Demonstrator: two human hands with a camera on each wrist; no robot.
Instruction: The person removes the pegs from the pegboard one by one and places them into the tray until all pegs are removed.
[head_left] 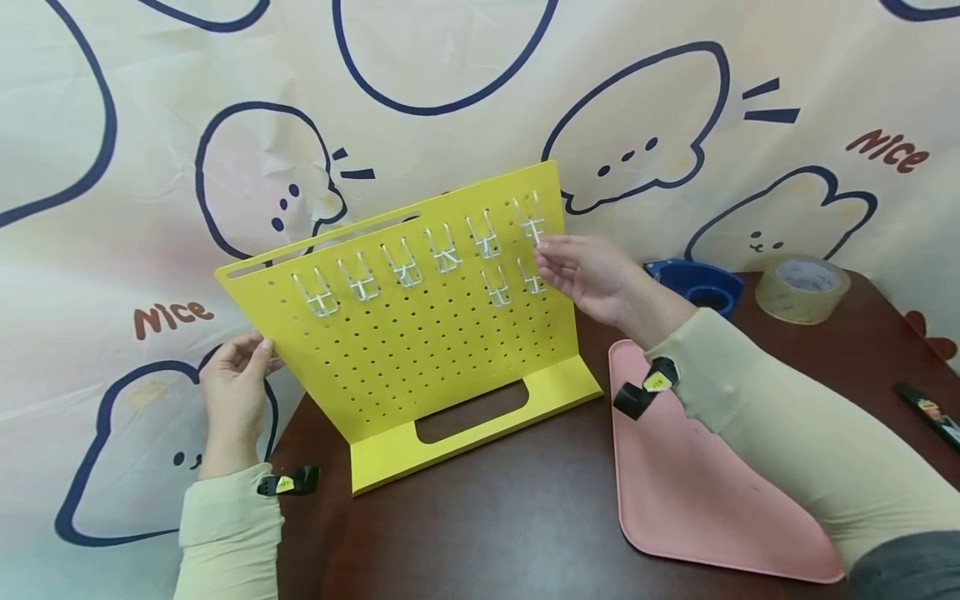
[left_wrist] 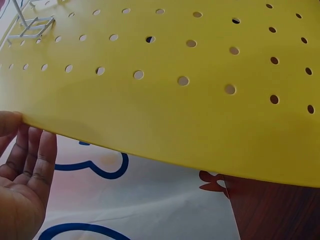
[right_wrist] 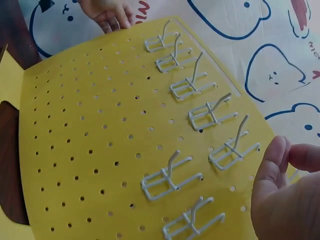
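"Left hand and right hand: what do we hold?"

"With the left we pinch the left edge of the yellow pegboard, thumb in front. With the right we pinch the lower end of a wire hook, rightmost in the top row. The pegboard stands on its foot on the table."

"Which faults should we expect, largest part first?"

"Pegboard: we judge that uneven hand pressure could rock it or slide the foot, as we see no fastening. Wire hook: we cannot tell whether its prongs are fully seated; if not, release could let it drop. Two lower hooks: they hang just below our right fingers, so a downward slip could unseat them."

"What surrounds the work, and what obstructs it?"

"A patterned backdrop hangs on the far side and likely limits backward tilt. A pink tray lies to the right, partly hidden by our right sleeve; a lowered forearm could shift it. Far right, a blue holder sits beyond our right wrist, beside a clear tape roll. A dark object at the right edge is too small to identify."
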